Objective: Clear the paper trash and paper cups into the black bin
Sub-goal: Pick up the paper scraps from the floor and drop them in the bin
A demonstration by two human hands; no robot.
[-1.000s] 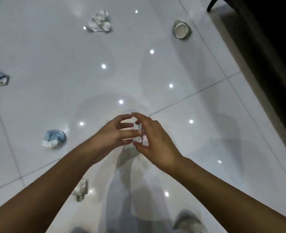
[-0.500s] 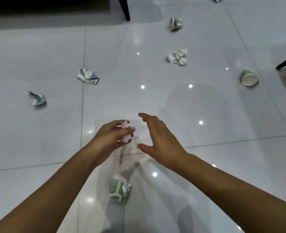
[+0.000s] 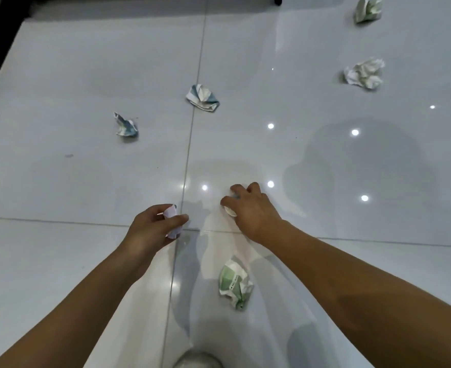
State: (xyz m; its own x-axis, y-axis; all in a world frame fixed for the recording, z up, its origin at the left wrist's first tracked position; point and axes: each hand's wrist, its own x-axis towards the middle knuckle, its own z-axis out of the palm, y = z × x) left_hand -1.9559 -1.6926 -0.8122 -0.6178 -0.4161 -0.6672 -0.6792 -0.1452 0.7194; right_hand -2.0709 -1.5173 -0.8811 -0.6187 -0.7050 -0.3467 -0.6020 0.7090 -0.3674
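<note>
Two bare forearms reach out over a glossy pale-grey tiled floor [image 3: 60, 75], its polished surface mirroring small ceiling lights and crossed by thin grout lines. The left hand [image 3: 150, 229] curls its fingers and thumb around a small white paper scrap [image 3: 172, 221], crumpled and faintly lilac, held above the floor. The right hand [image 3: 251, 211] is lowered to the tile, fingers bent over a small pale rounded object [image 3: 231, 210] that is mostly hidden beneath them; whether it is paper or a cup cannot be told. Just below the right wrist, between the two arms, lies a green-and-white paper ball [image 3: 235, 284], tightly creased. Farther out, well apart from both hands, sit a blue-and-white crumpled wad [image 3: 203, 98] on a grout line, a smaller blue-tinged twist of paper [image 3: 125, 125] to its left, a white wrinkled ball [image 3: 365, 75] at the right, and a greenish crumpled piece [image 3: 367, 9] near the top right corner. A dark furniture leg [image 3: 277, 0] shows at the top edge.
</note>
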